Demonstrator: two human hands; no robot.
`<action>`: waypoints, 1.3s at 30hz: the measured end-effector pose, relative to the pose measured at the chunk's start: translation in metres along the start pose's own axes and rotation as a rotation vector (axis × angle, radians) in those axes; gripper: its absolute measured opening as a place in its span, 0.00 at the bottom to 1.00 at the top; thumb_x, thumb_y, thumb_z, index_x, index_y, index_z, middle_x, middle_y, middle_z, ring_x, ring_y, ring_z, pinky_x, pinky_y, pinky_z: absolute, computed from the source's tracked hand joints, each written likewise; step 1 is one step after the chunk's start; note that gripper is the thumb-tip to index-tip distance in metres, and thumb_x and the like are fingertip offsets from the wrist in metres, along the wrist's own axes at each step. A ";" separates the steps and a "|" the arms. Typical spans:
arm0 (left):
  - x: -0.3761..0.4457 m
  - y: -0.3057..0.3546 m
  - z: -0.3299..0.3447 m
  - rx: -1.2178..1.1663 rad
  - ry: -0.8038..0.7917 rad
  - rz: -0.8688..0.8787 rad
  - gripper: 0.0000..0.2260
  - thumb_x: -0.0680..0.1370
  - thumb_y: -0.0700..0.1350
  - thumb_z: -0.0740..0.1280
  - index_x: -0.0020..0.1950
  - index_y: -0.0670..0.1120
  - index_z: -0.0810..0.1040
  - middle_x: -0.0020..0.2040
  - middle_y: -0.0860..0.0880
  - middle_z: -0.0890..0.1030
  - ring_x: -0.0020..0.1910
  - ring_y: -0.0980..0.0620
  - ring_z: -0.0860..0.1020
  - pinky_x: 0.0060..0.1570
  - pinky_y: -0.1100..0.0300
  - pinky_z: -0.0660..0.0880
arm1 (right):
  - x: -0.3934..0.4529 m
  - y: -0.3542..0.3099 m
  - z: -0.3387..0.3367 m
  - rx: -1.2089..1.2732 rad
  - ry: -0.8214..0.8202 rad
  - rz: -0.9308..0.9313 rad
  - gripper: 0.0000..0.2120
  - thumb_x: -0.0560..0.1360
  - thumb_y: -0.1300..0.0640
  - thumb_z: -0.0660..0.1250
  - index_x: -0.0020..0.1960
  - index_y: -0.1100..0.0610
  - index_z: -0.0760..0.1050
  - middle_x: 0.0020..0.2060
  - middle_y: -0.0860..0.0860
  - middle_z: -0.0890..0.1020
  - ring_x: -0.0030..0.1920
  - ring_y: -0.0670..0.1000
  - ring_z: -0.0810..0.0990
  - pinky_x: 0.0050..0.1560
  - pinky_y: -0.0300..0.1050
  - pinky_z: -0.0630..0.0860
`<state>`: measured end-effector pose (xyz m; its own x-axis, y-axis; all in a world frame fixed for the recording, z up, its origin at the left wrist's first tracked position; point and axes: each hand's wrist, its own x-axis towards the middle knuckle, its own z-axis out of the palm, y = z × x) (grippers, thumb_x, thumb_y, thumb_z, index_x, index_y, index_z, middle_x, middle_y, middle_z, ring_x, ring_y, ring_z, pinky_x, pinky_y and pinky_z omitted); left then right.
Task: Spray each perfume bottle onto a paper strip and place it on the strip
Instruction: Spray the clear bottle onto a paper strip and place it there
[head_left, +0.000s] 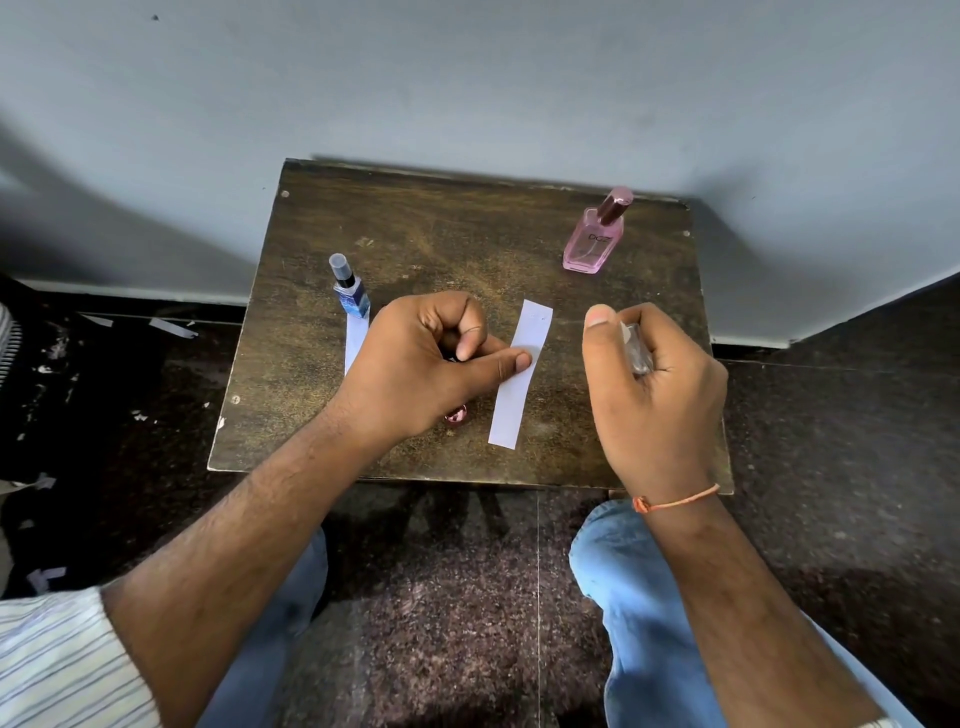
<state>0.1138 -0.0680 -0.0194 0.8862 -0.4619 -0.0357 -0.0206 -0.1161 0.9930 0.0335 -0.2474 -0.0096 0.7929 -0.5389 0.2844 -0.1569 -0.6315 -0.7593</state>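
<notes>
On wooden table (415, 249): blue bottle (352, 293) stood on left strip (355, 345), done. Left hand (415, 364) clenched, thumb pinning middle strip (519, 374). Right hand (649, 384) gripped small clear bottle (636, 351), aimed at strip. Pink bottle (595, 236) capped, unsprayed, far right.

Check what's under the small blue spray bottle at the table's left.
The small blue spray bottle stands on the far end of a white paper strip. The left hand covers the strip's near part.
</notes>
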 end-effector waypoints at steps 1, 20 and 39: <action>0.000 0.000 0.000 0.002 0.001 0.001 0.23 0.75 0.37 0.81 0.34 0.48 0.67 0.41 0.41 0.90 0.42 0.46 0.90 0.32 0.59 0.80 | 0.000 -0.001 -0.001 -0.006 -0.007 0.002 0.21 0.80 0.41 0.65 0.37 0.56 0.76 0.27 0.46 0.75 0.31 0.49 0.74 0.34 0.51 0.71; -0.002 0.004 -0.001 -0.021 -0.030 -0.028 0.22 0.76 0.36 0.80 0.34 0.47 0.68 0.41 0.43 0.90 0.42 0.39 0.89 0.29 0.58 0.79 | 0.000 -0.002 -0.003 0.005 -0.034 -0.027 0.21 0.82 0.41 0.64 0.38 0.54 0.74 0.28 0.45 0.74 0.31 0.48 0.75 0.33 0.48 0.70; -0.002 0.004 -0.001 -0.015 -0.032 -0.019 0.22 0.76 0.35 0.80 0.34 0.46 0.68 0.42 0.39 0.89 0.40 0.50 0.89 0.31 0.65 0.78 | -0.001 0.000 0.001 -0.004 -0.070 0.037 0.21 0.80 0.39 0.63 0.35 0.52 0.70 0.25 0.46 0.72 0.30 0.47 0.74 0.32 0.38 0.63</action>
<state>0.1118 -0.0668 -0.0153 0.8712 -0.4875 -0.0582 0.0037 -0.1120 0.9937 0.0339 -0.2462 -0.0105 0.8257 -0.5217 0.2147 -0.1890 -0.6144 -0.7660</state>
